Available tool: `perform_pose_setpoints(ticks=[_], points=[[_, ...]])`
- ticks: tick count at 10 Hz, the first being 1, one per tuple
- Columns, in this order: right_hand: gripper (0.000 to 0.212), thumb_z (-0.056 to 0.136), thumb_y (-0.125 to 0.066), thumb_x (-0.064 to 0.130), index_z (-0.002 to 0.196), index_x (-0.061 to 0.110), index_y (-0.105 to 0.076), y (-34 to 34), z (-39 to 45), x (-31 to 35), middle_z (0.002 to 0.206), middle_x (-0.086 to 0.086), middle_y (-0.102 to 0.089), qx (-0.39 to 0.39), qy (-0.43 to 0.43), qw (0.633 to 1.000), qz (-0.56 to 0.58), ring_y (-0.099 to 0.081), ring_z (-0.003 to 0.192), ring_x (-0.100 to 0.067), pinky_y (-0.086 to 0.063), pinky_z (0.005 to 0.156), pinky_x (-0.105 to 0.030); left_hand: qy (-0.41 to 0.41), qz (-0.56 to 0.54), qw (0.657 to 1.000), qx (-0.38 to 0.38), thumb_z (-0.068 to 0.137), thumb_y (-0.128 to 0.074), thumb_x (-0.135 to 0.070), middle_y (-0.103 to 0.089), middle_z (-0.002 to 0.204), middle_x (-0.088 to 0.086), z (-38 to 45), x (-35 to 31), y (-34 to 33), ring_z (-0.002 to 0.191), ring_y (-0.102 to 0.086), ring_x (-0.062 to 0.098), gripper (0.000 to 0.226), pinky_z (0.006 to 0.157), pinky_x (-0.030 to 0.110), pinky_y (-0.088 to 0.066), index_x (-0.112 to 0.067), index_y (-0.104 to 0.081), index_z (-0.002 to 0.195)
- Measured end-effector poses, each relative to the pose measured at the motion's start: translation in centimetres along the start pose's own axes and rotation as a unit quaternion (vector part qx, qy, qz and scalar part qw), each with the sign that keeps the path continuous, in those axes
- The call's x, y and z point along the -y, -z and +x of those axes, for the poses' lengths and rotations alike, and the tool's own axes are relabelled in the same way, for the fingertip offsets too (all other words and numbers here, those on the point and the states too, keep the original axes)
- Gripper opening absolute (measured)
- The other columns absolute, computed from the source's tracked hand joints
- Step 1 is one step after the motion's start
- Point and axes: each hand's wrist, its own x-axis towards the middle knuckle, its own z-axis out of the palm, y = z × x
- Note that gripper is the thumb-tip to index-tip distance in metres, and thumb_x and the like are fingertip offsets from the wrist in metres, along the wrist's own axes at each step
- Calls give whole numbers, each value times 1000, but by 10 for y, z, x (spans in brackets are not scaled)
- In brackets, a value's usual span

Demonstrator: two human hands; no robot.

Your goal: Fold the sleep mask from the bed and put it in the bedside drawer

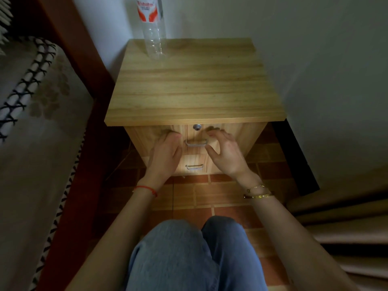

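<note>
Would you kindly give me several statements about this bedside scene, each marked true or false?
1. A clear plastic bottle stands upright on the nightstand top. True.
2. The left hand and the right hand are at the top drawer front, either side of its metal handle. True.
3. The sleep mask lies on the nightstand top. False: only the bottle stands there, and no mask is visible.
4. The top drawer is pulled far out, showing its inside. False: its inside is not visible.
5. The lower drawer has a handle too. True.
</note>
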Motion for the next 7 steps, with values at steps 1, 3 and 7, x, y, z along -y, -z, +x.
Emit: perform_pose_setpoints(ticks=[1, 3, 7], points=[[38, 91, -57, 24, 128, 14, -53, 6, -6, 1, 130, -7, -57, -2, -4, 1000, 6, -49, 123, -25, -39, 102, -32, -10, -18, 1000, -11, 92, -55, -15, -63, 119, 8, -9, 0, 8, 109, -58, 24, 29, 90, 34, -49, -12, -57, 121], [40, 93, -55, 27, 130, 14, -50, 11, -20, 0, 127, -9, -59, -6, -11, 1000, 7, -50, 122, -25, -42, 102, -36, -17, 18, 1000, -10, 92, -54, -22, -60, 128, 4, -28, 0, 18, 118, -55, 23, 32, 97, 43, -47, -16, -57, 123], [39, 94, -54, 25, 130, 11, -51, 23, -15, 16, 131, -11, -56, 20, -60, 998, 23, -48, 126, -26, -41, 104, -34, 7, 2, 1000, -1, 93, -52, -26, -59, 130, -1, -33, -11, 48, 121, -53, 20, 35, 101, 45, -44, -19, -57, 127]])
